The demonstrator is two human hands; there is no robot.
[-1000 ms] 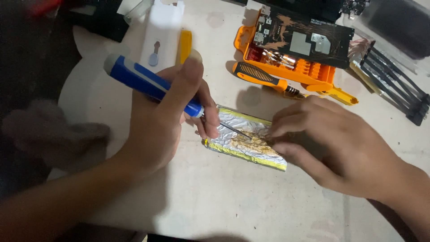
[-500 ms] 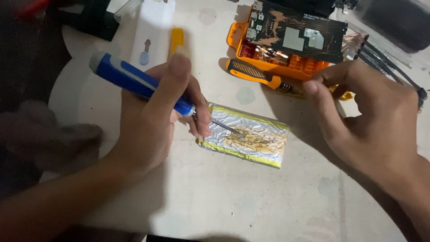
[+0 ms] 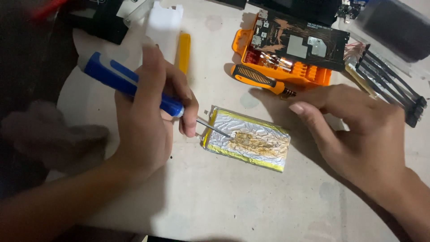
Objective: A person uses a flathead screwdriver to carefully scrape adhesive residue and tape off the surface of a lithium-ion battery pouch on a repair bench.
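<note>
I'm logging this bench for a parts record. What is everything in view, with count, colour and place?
Pouch battery: one, silver with yellow edges, centre.
Blue screwdriver: one, in left hand, tip on battery.
Orange-black screwdriver: one, beside orange bit case.
Orange bit case: one, top centre.
Circuit board: one, dark, on the case.
Yellow stick: one, top.
Black strips: several, right.
Table: white.
Left hand: gripping screwdriver.
Right hand: open, empty.

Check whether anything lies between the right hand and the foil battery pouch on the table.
Nothing visible does. The right hand hovers beside the foil battery pouch with bare table between them. The orange screwdriver lies behind, out of the way. The left hand holds a blue screwdriver on the pouch.
</note>
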